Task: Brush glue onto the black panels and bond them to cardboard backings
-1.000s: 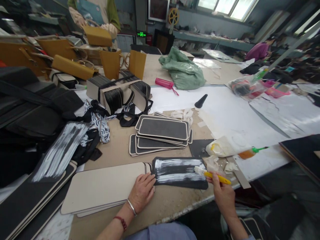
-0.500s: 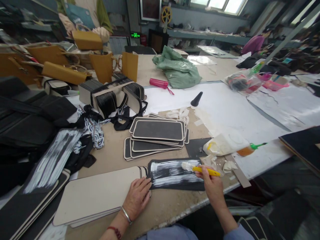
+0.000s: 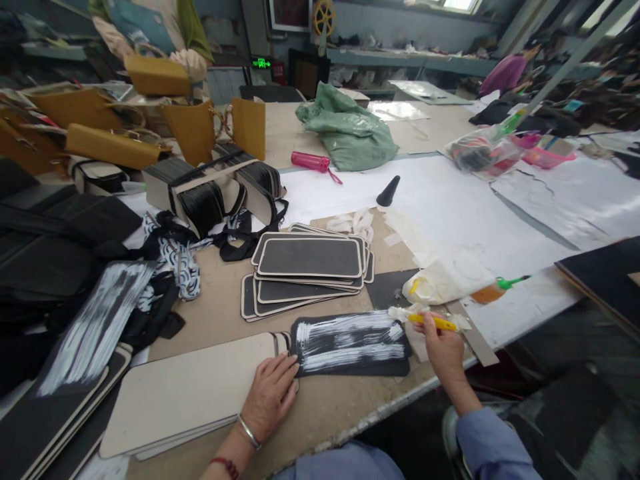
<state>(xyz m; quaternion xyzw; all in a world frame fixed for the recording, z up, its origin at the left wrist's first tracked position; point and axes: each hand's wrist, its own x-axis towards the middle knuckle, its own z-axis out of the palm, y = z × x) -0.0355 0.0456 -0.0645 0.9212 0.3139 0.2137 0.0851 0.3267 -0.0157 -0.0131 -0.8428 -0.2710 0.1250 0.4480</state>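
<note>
My right hand (image 3: 443, 347) grips a brush with a yellow handle (image 3: 440, 323); its white-coated bristles are at the upper right corner of a black panel (image 3: 350, 343) streaked with white paste. My left hand (image 3: 273, 387) lies flat, fingers extended, on the right end of a stack of beige panels (image 3: 195, 387), fingertips at the black panel's left edge. Behind them sits a pile of black panels with beige borders (image 3: 310, 258). Another white-streaked black piece (image 3: 100, 327) lies at the left.
A white container (image 3: 433, 283) and an orange bottle with a green nozzle (image 3: 493, 291) lie at the right. Farther back are a green plastic bag (image 3: 350, 130), a pink tube (image 3: 310, 161) and tan bags (image 3: 117, 145). A person (image 3: 155, 33) stands behind the table holding a tan bag.
My right hand has moved right with the brush, from over the black panel to its upper right corner. White streaks now reach farther right. My left hand stays on the beige stack.
</note>
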